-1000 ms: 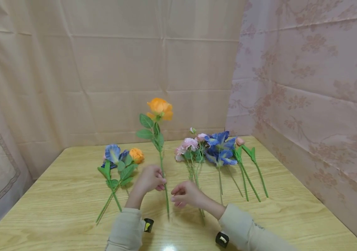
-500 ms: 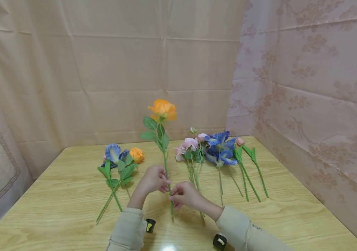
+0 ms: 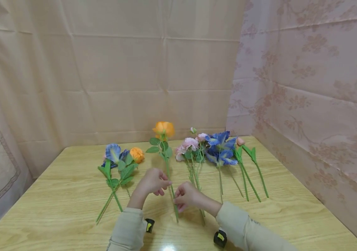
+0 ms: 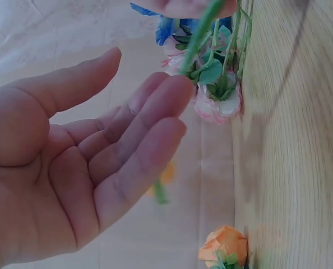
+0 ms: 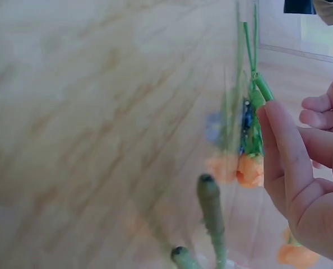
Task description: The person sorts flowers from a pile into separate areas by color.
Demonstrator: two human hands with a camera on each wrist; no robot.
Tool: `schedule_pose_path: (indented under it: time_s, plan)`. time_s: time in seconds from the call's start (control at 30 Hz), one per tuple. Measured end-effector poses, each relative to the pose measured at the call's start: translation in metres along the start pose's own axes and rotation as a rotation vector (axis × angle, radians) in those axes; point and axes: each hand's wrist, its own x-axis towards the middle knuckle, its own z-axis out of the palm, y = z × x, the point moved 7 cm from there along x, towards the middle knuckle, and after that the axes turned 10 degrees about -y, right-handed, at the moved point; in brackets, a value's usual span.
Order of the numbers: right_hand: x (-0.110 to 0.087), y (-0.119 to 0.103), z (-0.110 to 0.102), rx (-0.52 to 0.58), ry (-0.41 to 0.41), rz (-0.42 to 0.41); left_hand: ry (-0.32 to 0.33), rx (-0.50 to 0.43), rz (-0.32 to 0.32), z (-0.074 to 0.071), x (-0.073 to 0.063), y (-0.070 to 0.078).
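An orange rose (image 3: 163, 129) with green leaves leans up from mid-table, its long stem slanting down between both hands. My right hand (image 3: 187, 197) pinches that stem low down; in the right wrist view the green stem end (image 5: 263, 87) pokes out at the fingertips of the right hand (image 5: 304, 174). My left hand (image 3: 154, 182) is beside the stem a little higher. Seen from the left wrist, the thumb of the left hand (image 4: 99, 151) stands well apart from the fingers, nothing gripped, and the stem (image 4: 200, 39) passes behind its fingertips.
On the left of the wooden table (image 3: 56, 195) lie a blue iris (image 3: 113, 153), another orange flower (image 3: 136, 155) and green stems. Pink flowers (image 3: 190, 143), blue irises (image 3: 220, 148) and a peach tulip (image 3: 239, 141) lie to the right. Curtains (image 3: 118, 69) hang behind.
The rose's bloom has dropped lower, its stem shifting rightward. My right hand has come in and taken hold of the stem. The left hand has let go of it.
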Motion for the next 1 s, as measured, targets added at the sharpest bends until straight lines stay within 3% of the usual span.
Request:
schedule_pose_path:
  time_s: [0.5,1.0]
  plan:
    - [0.002,0.016,0.006,0.014,-0.017,0.158,-0.070,0.024,-0.028,0.005,0.002,-0.004]
    - [-0.001,0.016,0.006,0.013,-0.044,0.162,-0.084,0.035,-0.053,0.007,0.000,-0.004]
